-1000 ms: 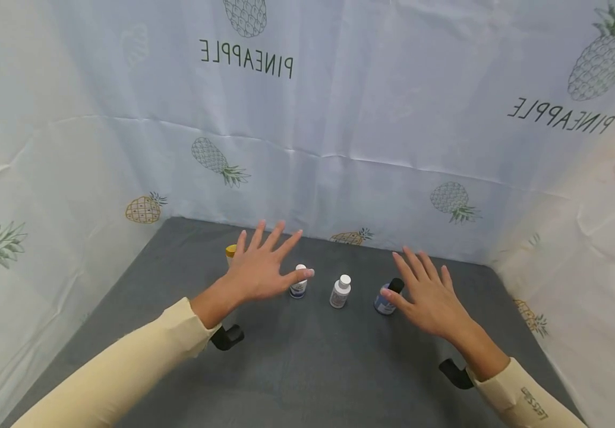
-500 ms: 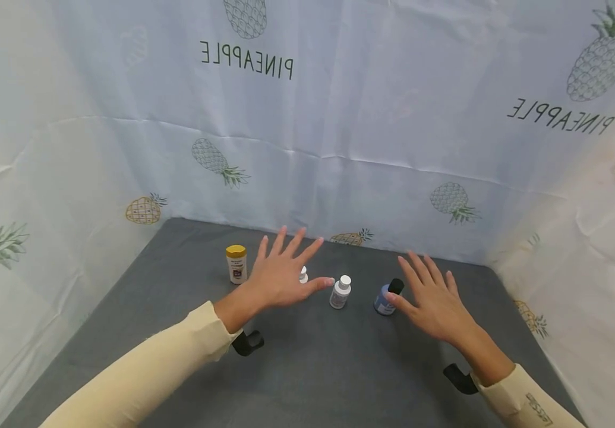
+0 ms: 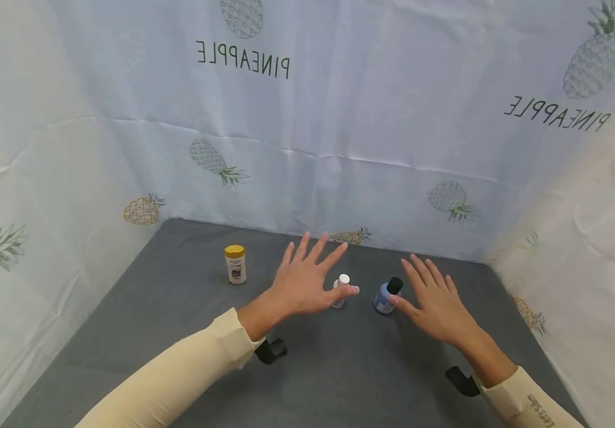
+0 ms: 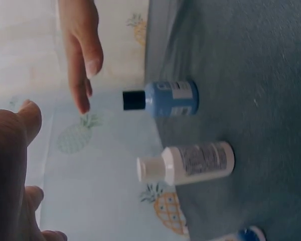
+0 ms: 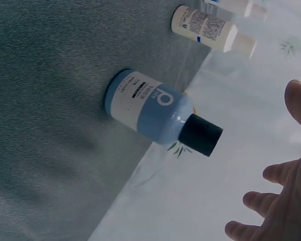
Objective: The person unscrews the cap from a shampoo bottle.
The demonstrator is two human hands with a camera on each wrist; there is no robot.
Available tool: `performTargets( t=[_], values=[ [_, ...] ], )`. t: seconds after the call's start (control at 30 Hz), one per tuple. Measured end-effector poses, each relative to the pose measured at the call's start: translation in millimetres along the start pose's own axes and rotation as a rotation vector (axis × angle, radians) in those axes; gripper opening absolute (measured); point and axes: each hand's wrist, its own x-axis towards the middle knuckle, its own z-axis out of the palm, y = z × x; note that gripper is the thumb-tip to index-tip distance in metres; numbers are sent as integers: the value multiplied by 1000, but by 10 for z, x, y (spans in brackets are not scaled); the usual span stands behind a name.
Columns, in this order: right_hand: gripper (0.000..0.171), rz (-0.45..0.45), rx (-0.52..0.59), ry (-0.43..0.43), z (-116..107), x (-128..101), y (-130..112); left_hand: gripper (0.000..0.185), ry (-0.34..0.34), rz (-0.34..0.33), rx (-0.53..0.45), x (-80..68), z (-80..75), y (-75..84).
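Note:
My left hand (image 3: 315, 280) hovers open with fingers spread above the grey tabletop (image 3: 179, 309). Its thumb tip is right by a white-capped white bottle (image 3: 340, 291) (image 4: 193, 163). A blue bottle with a black cap (image 3: 385, 295) (image 4: 168, 98) (image 5: 150, 106) stands just to the right. My right hand (image 3: 432, 297) is open too, with its thumb close to the blue bottle; I cannot tell whether it touches. Neither hand holds anything. Another small bottle (image 4: 248, 234) shows only at the bottom edge of the left wrist view and is hidden behind my left hand in the head view.
A yellow-capped bottle (image 3: 235, 264) stands alone to the left. White sheets printed with pineapples (image 3: 339, 119) wall in the back and both sides. A black wrist mount (image 3: 271, 351) hangs under my left sleeve.
My left hand has slid to the right, uncovering the yellow-capped bottle and covering the small white-capped one. My right hand has hardly moved.

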Motion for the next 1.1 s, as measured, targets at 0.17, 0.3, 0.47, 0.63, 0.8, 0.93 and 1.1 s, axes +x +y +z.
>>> performTargets(
  t=[0.17,0.3,0.47,0.63,0.8,0.93,1.1],
  values=[
    [90,-8,13,22,42,-14,47,86,36,37,-30,0,88,70],
    [90,-13,32,17,81,-14,84,86,69,77,-35,8,143,122],
    [92,-18,57,12,137,-8,164,85,102,140,-57,45,204,213],
    [91,-19,81,5,187,6,208,84,116,195,-83,79,285,318],
    [89,-24,95,9,210,15,240,84,111,246,-132,116,345,452],
    [87,-30,118,9,231,31,274,83,113,263,-204,137,408,535],
    [84,-41,185,-4,260,59,323,78,163,274,-354,160,491,608]
  ],
)
